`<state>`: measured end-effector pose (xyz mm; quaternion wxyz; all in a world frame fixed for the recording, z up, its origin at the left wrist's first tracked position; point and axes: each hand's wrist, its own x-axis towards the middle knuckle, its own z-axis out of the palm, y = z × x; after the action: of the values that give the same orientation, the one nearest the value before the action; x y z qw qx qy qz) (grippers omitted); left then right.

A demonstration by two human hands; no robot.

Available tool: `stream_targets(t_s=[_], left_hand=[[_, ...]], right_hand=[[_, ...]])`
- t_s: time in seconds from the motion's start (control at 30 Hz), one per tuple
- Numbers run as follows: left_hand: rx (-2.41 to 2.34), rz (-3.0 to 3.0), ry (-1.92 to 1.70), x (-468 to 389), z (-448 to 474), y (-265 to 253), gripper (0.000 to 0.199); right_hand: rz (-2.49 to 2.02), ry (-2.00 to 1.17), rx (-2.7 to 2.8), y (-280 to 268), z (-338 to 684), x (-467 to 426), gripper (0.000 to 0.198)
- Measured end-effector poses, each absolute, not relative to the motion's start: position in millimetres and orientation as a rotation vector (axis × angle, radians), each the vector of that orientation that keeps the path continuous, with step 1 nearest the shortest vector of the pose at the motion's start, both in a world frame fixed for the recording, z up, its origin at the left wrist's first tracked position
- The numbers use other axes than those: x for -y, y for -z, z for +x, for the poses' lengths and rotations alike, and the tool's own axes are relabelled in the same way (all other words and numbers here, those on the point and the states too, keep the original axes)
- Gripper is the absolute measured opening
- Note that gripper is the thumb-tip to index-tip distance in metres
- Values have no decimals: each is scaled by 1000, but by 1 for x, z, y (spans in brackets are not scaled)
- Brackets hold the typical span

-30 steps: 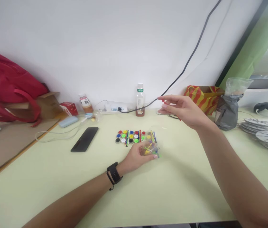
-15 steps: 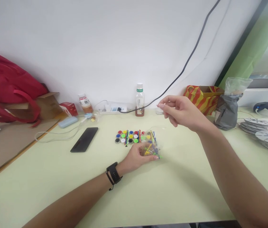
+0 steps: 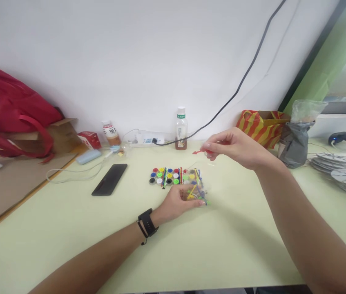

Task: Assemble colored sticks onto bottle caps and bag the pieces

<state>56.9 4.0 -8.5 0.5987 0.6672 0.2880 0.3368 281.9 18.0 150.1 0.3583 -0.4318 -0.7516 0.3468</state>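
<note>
Operator's arms: worn items.
Left wrist (image 3: 158, 216): wide black band (image 3: 148, 222), watch-style, small marks along its face; thin black cord bracelet (image 3: 141, 230) just beside it, short end hanging loose. Left hand (image 3: 175, 202), right hand (image 3: 232, 148) and both forearms (image 3: 286, 212): bare.

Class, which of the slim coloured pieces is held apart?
The red arrow-tipped piece, pinched in the right hand above the table; the others are bunched at the left hand or lined up among the round discs.

Left hand (image 3: 174, 203) low and curled, right hand (image 3: 232, 146) raised higher, fingertips pinched
</note>
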Motion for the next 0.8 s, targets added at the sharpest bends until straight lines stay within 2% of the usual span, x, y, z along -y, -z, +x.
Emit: stream_targets(t_s=[0.3,0.43,0.6,0.8], left_hand=[[-673,1527,-775,-4,57,6,40],[-667,1516,-782,-3,57,6,42],[-641,1519,-811,-3,57,7,43],[-654,1536,-795,-5,56,9,41]], right_hand=[[-1132,-849,2039,-153,283,-11,43],[-1113,-838,2079,-156,279,-7,37],[-1143,-850,2208,-156,280,-3,43],[-1225,-639,2362,-157,284,-2,40]])
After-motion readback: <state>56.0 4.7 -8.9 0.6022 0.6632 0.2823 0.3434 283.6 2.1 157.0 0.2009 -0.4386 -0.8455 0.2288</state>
